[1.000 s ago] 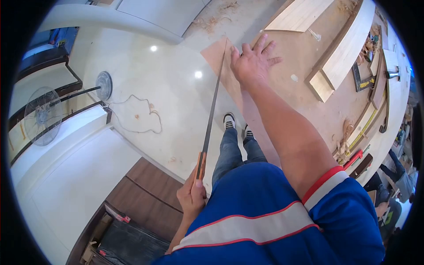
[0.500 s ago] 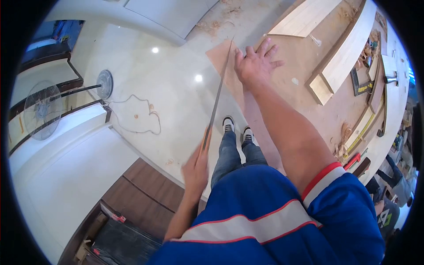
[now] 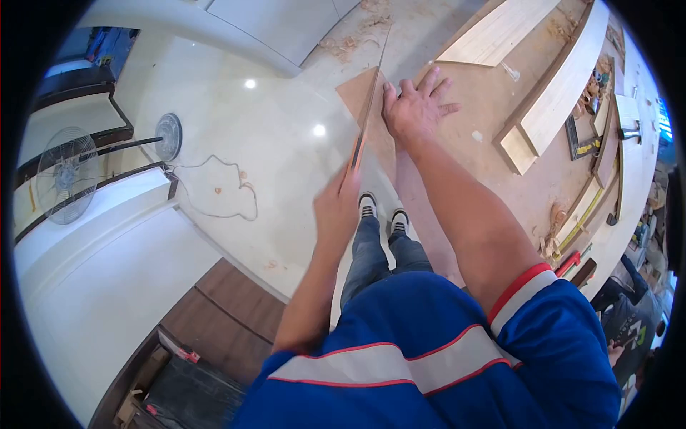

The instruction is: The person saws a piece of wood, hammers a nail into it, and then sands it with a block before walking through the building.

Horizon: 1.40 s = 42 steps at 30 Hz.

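My left hand (image 3: 339,209) is wrapped round the handle of a handsaw (image 3: 370,107), with an orange and dark part showing just ahead of the fingers. The saw's long narrow blade points away from me and crosses the edge of a brown board (image 3: 468,161). A corner of that board (image 3: 351,91) shows to the left of the blade. My right hand (image 3: 416,113) lies flat on the board, palm down and fingers spread, with the thumb close to the blade. The cutting teeth cannot be made out.
Pale wooden pieces (image 3: 561,86) and a dark square (image 3: 584,139) lie on the board at right. A red-handled tool (image 3: 568,263) is nearer. A fan (image 3: 68,175) stands at left, its cord on the floor. A person (image 3: 632,322) is at lower right.
My left hand has pushed the handsaw forward and slightly right, so the blade reaches farther past the board's edge. My right hand stays in about the same place on the board.
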Tool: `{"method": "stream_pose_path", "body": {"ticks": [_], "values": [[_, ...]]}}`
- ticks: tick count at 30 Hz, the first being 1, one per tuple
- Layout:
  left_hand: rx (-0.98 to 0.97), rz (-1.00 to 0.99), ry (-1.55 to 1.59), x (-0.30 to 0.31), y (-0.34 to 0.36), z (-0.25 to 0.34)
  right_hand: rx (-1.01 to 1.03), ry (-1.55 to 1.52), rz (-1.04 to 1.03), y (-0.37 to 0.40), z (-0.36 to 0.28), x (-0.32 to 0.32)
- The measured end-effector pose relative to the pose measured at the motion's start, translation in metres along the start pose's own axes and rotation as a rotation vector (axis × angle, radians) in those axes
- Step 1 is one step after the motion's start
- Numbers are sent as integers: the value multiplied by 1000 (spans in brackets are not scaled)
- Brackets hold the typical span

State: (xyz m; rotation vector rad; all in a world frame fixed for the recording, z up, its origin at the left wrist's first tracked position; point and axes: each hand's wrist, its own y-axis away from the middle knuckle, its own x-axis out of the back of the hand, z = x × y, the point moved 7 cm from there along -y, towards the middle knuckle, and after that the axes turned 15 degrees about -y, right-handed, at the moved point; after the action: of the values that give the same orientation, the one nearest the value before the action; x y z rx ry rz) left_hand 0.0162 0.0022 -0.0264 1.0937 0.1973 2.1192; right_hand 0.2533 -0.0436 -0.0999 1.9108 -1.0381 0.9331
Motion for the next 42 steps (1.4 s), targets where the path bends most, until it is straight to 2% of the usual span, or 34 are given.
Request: {"method": "stream_pose_path", "body": {"ticks": [3, 4, 6, 8, 11, 13, 15, 17, 18, 20, 22, 24, 25, 26, 28, 29, 30, 33, 34, 36, 37, 39, 41, 42], "values": [[156, -52, -60, 39, 131, -69, 30, -17, 29, 1, 2, -1], [173, -68, -6, 56, 164, -64, 23, -11, 19, 0, 2, -2], [219, -97, 16, 59, 173, -62, 8, 8, 1, 0, 2, -2], [263, -98, -55, 37, 123, -65, 29, 21, 9, -2, 1, -3], [-115, 47, -41, -30, -27, -34, 23, 44, 11, -1, 1, 1], [-141, 14, 37, -29, -74, 11, 24, 52, 23, 1, 3, -1], [-183, 87, 42, -26, -72, 28, 47, 28, 53, -1, 4, -6], [-137, 89, -11, -10, -28, 11, 39, 41, 34, -3, -2, 5], [-30, 15, 8, -2, 9, -9, 25, 45, 7, 2, -2, 3], [56, -15, -57, 26, 90, -53, 17, 35, 9, 5, -1, -1], [135, -61, -40, 56, 167, -71, 18, 41, 8, 2, 1, -2], [193, -90, -27, 58, 174, -71, 25, 47, 2, 0, 2, -2], [257, -111, -29, 47, 154, -71, 27, 42, -3, 3, 2, -4], [140, -55, -86, 29, 117, -68, 27, 34, 2, 3, 1, -3], [-329, 211, -242, -16, 18, -35, 25, 32, 16, 0, 2, 2], [-370, 234, -204, -27, -21, -13, 18, 36, 10, 2, 2, 0], [-205, 91, 22, -29, -56, 6, 14, 38, 12, 1, 1, -1], [-280, 166, 46, -24, -62, 26, 23, 4, 34, 1, 3, -2], [-235, 90, -13, -13, -43, 23, 24, 2, 27, -2, -2, -1], [-88, 83, 12, -3, 22, -20, 3, 14, -2, 0, 1, 0], [-200, 80, -207, 3, 61, -53, 11, -4, 2, 1, 0, -1], [138, -49, -16, 38, 145, -73, 16, -24, 7, 2, 2, 0], [102, -39, 19, 51, 171, -70, 21, -1, 8, 2, 2, -1], [125, -46, 24, 44, 161, -74, 30, 13, 12, 1, 1, -1]]}}
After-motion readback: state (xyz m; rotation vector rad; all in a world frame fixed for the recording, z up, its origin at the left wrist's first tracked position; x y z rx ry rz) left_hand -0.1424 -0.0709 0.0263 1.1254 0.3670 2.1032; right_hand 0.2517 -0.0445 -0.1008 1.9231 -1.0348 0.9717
